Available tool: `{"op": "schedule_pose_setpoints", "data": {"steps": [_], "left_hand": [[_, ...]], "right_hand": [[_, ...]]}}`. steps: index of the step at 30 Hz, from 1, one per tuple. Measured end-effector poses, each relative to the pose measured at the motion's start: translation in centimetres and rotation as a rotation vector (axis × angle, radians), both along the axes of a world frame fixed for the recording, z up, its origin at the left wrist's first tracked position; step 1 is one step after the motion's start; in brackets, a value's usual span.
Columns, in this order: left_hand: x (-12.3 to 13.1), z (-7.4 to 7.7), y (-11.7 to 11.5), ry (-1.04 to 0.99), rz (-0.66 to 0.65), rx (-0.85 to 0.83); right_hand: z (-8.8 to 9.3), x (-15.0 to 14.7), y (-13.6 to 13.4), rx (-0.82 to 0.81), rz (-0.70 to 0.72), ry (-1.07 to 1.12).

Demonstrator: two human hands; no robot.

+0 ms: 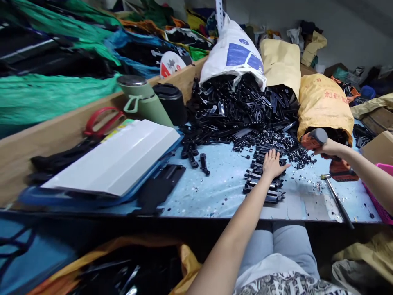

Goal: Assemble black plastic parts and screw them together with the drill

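Observation:
My left hand point(272, 164) lies over a row of long black plastic parts point(264, 183), its fingers stretched out and spread. The parts lie side by side in a column on the blue tabletop point(224, 180). To the right, my right hand point(330, 147) is wrapped round the grip of an orange and black cordless drill point(312, 139). The drill's nose points left, toward the row, and its battery end hangs above the table. Just below the drill lies a hammer point(339, 203) with a dark handle. Small screws or pins point(299, 153) are scattered between my hands.
A big heap of black plastic parts point(239, 106) spills from a white sack point(233, 53), a tan sack point(282, 61) and a yellow sack point(325, 98). At left are a green bottle point(147, 102), red-handled scissors point(102, 123) and a white folded sheet point(116, 159). A pink basket point(379, 200) stands far right.

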State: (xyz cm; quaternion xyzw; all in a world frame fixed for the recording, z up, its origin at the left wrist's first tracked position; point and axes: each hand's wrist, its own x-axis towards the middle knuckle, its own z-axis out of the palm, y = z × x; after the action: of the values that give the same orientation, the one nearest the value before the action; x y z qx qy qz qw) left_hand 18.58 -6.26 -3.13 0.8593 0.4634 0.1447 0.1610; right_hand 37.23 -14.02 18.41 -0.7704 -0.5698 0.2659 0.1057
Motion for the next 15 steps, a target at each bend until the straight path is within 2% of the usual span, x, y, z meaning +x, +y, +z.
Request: {"op": "schedule_pose_setpoints", "data": {"steps": [3,8,11,15], "left_hand": [[0.1,-0.4,-0.4,-0.002,-0.057,-0.026],[0.1,-0.9,-0.3,-0.013,-0.067,-0.05],[0.1,-1.0,-0.5,-0.037,-0.065,-0.059],[0.1,-0.6,-1.1,-0.054,-0.056,-0.084]], "right_hand": [[0.1,-4.6,4.1,-0.108,0.143,-0.048],[0.7,-10.8,9.7,-0.275,0.316,-0.315],[0.8,-12.7,11.7,-0.318,0.39,-0.401],[0.9,-13.5,12.6,-0.398,0.396,-0.425]]}}
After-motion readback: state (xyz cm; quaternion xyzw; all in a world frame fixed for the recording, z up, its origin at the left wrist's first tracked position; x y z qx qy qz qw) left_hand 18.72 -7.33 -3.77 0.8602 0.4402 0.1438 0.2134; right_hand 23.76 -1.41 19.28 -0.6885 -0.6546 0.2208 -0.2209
